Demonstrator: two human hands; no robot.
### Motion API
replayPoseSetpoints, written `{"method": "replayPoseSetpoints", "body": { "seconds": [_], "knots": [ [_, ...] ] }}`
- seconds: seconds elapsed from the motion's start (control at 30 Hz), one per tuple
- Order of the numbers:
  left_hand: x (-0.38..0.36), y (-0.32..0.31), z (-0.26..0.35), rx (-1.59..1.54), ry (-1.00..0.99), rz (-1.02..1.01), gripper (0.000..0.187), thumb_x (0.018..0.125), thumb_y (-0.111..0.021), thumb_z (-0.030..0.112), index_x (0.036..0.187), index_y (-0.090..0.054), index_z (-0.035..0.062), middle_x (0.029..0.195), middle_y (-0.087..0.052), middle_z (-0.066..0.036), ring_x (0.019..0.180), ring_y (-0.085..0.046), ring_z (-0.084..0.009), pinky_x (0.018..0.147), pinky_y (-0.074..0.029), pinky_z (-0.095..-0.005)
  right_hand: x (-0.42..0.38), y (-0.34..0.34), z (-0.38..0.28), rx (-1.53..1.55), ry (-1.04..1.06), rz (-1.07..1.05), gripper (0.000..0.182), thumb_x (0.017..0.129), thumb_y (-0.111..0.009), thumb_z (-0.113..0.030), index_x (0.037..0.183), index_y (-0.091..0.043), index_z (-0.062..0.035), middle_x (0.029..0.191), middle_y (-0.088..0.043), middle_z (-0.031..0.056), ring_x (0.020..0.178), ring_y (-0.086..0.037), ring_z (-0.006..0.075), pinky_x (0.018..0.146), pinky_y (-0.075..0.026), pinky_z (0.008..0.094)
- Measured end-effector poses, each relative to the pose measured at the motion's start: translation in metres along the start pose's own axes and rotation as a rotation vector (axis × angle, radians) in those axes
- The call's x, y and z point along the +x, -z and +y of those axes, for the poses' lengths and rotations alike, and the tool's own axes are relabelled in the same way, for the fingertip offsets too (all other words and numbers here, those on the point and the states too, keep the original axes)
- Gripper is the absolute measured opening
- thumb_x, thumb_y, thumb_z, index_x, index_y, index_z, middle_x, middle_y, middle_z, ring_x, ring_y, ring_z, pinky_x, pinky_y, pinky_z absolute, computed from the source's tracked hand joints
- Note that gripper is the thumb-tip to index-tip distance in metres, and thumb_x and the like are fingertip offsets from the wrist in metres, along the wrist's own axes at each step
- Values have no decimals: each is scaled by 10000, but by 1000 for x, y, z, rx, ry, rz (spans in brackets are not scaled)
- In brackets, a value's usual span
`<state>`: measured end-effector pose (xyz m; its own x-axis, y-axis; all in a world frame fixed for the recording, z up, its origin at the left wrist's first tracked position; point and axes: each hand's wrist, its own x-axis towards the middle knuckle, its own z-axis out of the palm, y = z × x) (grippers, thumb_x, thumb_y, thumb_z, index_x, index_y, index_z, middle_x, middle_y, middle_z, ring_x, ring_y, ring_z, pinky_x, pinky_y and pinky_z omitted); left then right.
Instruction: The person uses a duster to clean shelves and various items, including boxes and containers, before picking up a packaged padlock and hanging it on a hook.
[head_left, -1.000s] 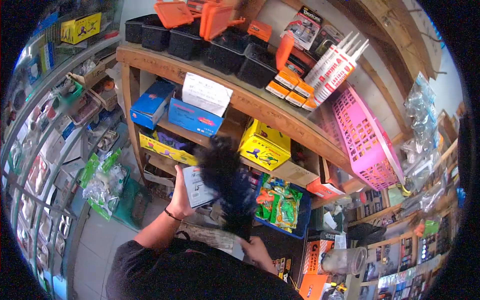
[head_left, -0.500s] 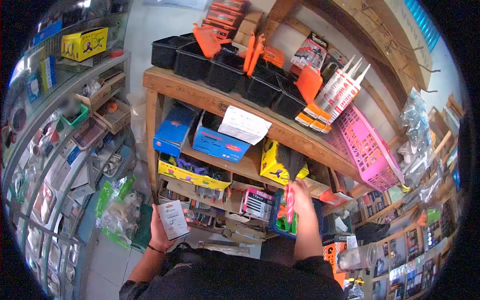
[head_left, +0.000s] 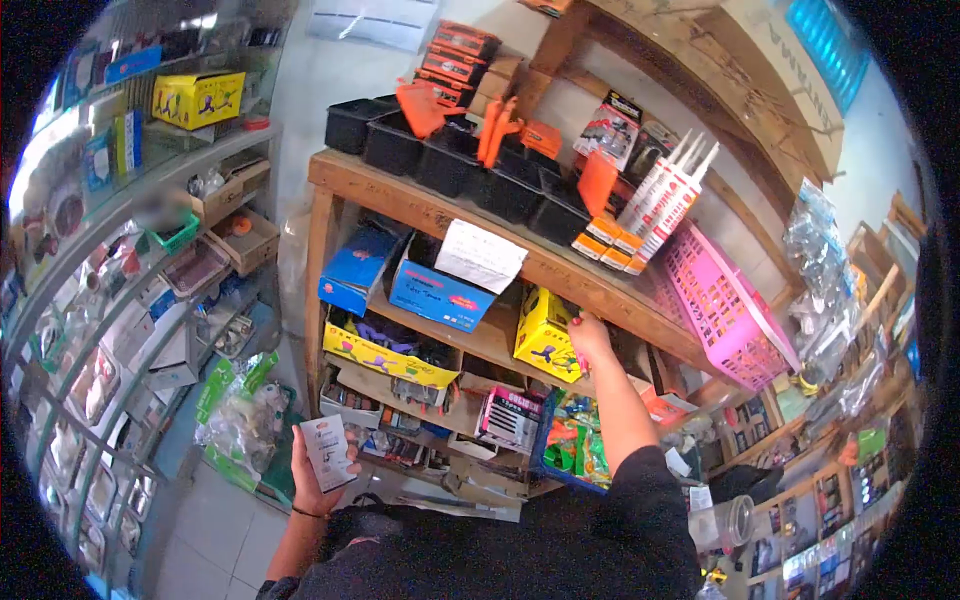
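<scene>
My left hand is closed around a white printed card pack with a hang tab, held low at the left in front of the shelves. My right hand is raised into the middle shelf, next to a yellow box. It grips a duster by its pinkish-red handle, of which a small bit shows below the fingers. The dark head of the duster is hidden behind the hand and under the wooden shelf board.
Black bins with orange items line the top board. White sealant tubes and a pink basket stand on the right. Blue boxes sit below. A glass display case curves along the left.
My right hand has moved up and into the shelf with the duster, whose dark head is now out of sight. My left hand still holds the card pack, slightly lower. The view has shifted.
</scene>
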<state>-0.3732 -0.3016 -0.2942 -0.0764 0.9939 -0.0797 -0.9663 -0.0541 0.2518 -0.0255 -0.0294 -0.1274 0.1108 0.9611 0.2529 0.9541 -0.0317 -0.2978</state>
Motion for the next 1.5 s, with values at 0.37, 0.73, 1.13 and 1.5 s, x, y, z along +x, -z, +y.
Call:
{"method": "replayPoseSetpoints", "body": {
  "seconds": [0.37, 0.73, 1.13, 1.5],
  "knots": [
    [-50, -37, -59, 102, 181, 109, 534, 834, -355, 598, 1062, -498, 137, 939, -541, -108, 707, -486, -222, 567, -406, -326, -11, 18, 3, -48, 59, -119, 441, 806, -464, -349, 1078, -533, -9, 1057, -550, 255, 940, -560, 368, 819, -444, 425],
    [-62, -91, -46, 606, 8, -35, 615, 755, -550, 561, 1200, -402, 162, 924, -474, -38, 715, -457, -149, 559, -391, -268, -146, 99, 38, 96, 626, 270, 404, 773, -577, -336, 1038, -517, -36, 951, -490, 157, 848, -535, 319, 664, -471, 427],
    [-29, -304, -53, 1536, -613, -877, 766, 598, -805, 244, 1195, -368, 43, 1044, -440, -57, 952, -456, -143, 844, -373, -269, -228, 235, 22, -83, 1062, 384, 378, 736, -616, -307, 1021, -531, -74, 813, -475, 58, 698, -537, 198, 532, -468, 332],
    [-37, -390, -50, 1814, -1353, -1024, 736, 553, -817, 315, 1131, -440, 59, 863, -447, -90, 741, -510, -200, 645, -454, -284, -241, 299, -17, -400, 1105, 454, 347, 720, -617, -291, 979, -529, -77, 770, -477, 44, 662, -530, 165, 467, -444, 269]
  ]
}}
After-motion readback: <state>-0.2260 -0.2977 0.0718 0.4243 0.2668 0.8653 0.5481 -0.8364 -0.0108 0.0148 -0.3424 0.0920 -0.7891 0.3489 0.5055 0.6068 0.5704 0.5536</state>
